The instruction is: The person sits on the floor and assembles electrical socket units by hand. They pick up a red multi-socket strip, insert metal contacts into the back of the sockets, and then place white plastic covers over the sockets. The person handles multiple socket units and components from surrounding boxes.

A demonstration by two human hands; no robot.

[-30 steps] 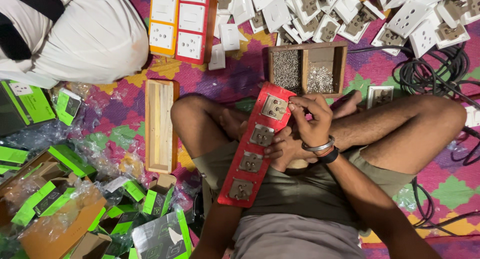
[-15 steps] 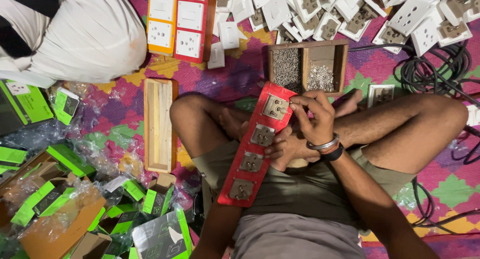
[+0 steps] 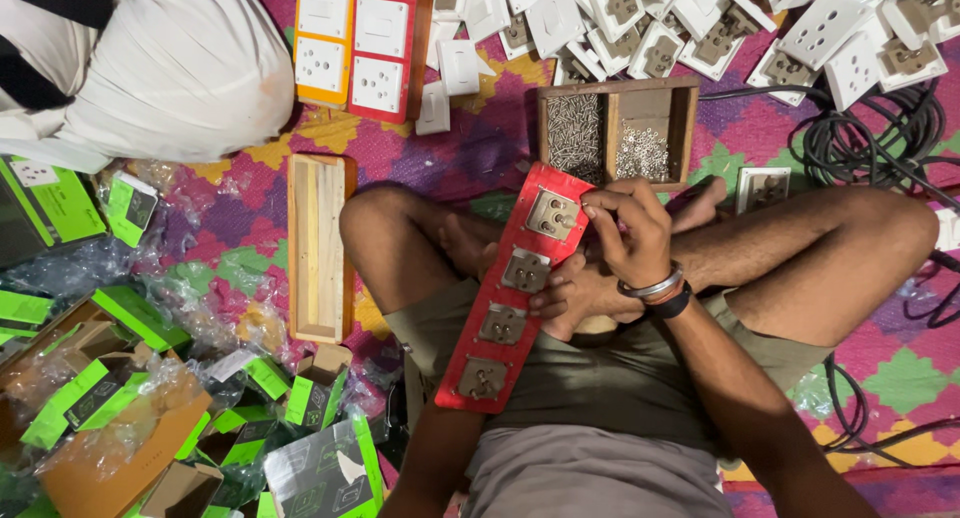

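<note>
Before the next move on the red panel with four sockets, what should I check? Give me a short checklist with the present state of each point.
1. Red panel rests steady across the lap: ok; the left hand supports it from below at its right edge.
2. Right hand is at the top socket: ok; its fingertips pinch at that socket's right edge.
3. Something small is held in the right fingertips: cannot tell, too small to see.
4. Wooden box of screws is near: ok, just beyond the panel's top end.
5. All four sockets sit in the panel: ok.
6. Black cables are away from the hands: ok.
</note>
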